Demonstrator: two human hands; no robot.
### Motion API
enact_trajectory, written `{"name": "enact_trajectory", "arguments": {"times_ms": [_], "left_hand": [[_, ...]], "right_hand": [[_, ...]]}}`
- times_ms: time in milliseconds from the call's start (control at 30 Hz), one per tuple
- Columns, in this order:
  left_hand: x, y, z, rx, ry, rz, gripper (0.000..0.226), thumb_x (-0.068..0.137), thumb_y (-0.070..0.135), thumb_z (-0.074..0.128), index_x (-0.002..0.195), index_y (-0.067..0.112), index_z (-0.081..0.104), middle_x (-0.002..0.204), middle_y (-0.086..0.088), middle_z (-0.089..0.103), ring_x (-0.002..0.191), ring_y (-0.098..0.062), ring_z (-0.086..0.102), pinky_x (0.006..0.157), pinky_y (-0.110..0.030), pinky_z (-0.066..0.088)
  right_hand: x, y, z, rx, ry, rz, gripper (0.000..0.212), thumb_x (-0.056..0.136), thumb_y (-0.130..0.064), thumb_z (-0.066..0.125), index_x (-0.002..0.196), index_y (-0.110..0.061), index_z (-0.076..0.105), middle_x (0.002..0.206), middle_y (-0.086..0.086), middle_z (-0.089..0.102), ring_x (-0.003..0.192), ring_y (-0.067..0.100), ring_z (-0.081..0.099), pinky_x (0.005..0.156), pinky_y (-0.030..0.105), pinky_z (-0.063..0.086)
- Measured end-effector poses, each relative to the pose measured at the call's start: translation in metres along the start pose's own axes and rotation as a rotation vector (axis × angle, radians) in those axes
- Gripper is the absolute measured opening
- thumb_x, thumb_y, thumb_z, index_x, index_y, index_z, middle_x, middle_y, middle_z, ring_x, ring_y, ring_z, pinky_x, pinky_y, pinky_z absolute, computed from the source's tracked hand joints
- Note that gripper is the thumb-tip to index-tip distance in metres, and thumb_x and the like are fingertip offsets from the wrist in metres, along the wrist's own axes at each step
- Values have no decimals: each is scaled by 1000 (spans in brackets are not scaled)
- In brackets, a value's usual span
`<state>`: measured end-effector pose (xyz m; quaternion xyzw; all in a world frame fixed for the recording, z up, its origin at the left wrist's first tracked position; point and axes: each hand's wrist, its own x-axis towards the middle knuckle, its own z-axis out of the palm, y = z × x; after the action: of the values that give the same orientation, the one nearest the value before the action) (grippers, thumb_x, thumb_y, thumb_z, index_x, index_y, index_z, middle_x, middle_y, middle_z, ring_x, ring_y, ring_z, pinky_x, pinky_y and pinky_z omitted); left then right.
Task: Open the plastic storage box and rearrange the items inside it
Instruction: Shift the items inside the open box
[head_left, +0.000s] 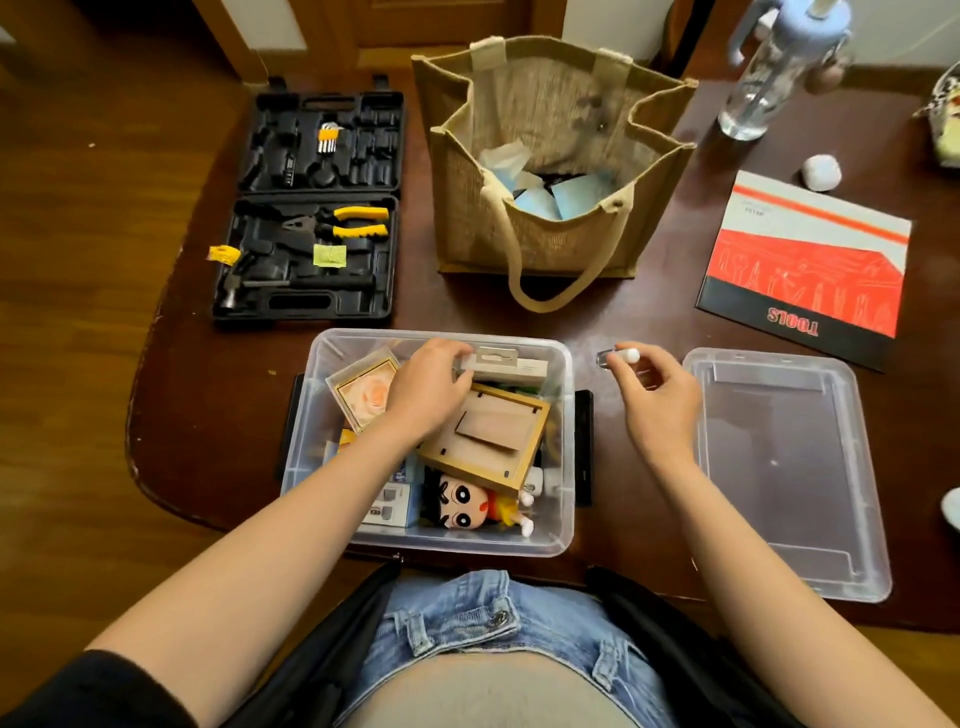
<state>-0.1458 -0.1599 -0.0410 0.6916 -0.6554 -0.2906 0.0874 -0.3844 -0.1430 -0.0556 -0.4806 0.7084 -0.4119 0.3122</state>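
While your left hand (427, 385) reaches down into the open plastic storage box (562, 395), its fingers curl over the near edge of a flat grey carded pack (506, 364) standing at the far side of the box, gripping it. Your right hand (658, 397) hovers above the desk (218, 415) between the box and its lid (789, 467), thumb and fingertips pinching a small clear object with a white cap (618, 357); the other fingers are loosely curled beneath.

Under your left wrist, a wooden frame (488, 436) lies tilted face down across the middle of the box. A square rose-print card box (363, 392) leans at the far left corner, and a cartoon plush doll (467, 506) lies at the near side, partly under the frame, beside a small blue-white carton (389, 506).

The box sits on the desk right in front of you, with the clear lid lying upturned just to its right. Farther back stand an open black tool case (311, 208) on the left, a jute tote bag (545, 171) in the centre, and a red "TOOLS" booklet (810, 265) with a water bottle (774, 67) on the right.
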Motion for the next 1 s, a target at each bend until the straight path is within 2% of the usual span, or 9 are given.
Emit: {"name": "enact_trajectory", "arguments": {"times_ms": [167,300,367,433,533,700,800,900,1000], "left_hand": [[-8,-7,-9,147,13,60,34,88,24,59,122,20,54,122,-2,58,111,-23,54,89,-38,46],[-19,-28,-21,334,87,128,28,86,28,61,114,25,58,116,2,57,115,-21,47,104,-38,25],[-22,-42,-30,321,85,68,35,85,31,61,120,27,56,124,1,54,120,-22,43,107,-41,21],[-27,-55,-37,300,3,11,48,83,38,62,129,30,50,136,-1,45,128,-24,37,110,-45,22],[-36,-67,-38,321,-97,-4,68,79,48,66,139,36,37,145,-3,32,132,-29,31,107,-46,26],[-35,-67,-50,367,-98,-39,64,74,49,68,131,42,41,124,-5,42,120,-28,41,95,-43,33],[-36,-67,-53,446,-206,-38,62,73,47,68,128,42,40,126,-6,42,118,-27,42,96,-42,32],[-30,-61,-56,425,-236,-29,53,76,53,65,125,38,49,135,-6,39,126,-27,35,101,-44,29],[-23,-49,-57,287,-184,17,41,85,48,60,123,34,55,142,-4,37,133,-24,31,107,-44,26]], "right_hand": [[-3,-36,11,78,-135,-134,12,85,-22,68,97,-20,71,87,-7,70,77,4,61,69,13,49],[-9,-47,20,83,-221,-136,13,85,-24,67,96,-18,72,85,-4,69,74,4,58,67,17,47],[-11,-52,25,77,-296,-126,11,85,-26,67,91,-18,72,80,-1,69,71,11,59,65,26,48],[-13,-56,32,0,-361,-136,13,85,-30,66,85,-17,71,79,1,67,72,14,59,68,31,49],[-14,-59,42,-215,-399,-179,14,86,-36,64,79,-24,64,85,-5,61,78,10,57,70,31,48],[-12,-58,59,-533,-470,-218,35,86,-44,60,67,-15,64,80,-3,59,74,13,55,58,32,45],[-14,-54,68,-484,-589,-222,37,87,-38,62,63,-10,64,76,0,58,71,16,55,59,33,45],[-15,-50,74,-397,-563,-203,34,88,-35,62,68,-8,65,78,0,60,74,17,55,66,37,47],[-16,-53,78,-383,-525,-224,30,88,-35,62,74,-10,68,81,0,64,80,16,57,71,34,46]]}}
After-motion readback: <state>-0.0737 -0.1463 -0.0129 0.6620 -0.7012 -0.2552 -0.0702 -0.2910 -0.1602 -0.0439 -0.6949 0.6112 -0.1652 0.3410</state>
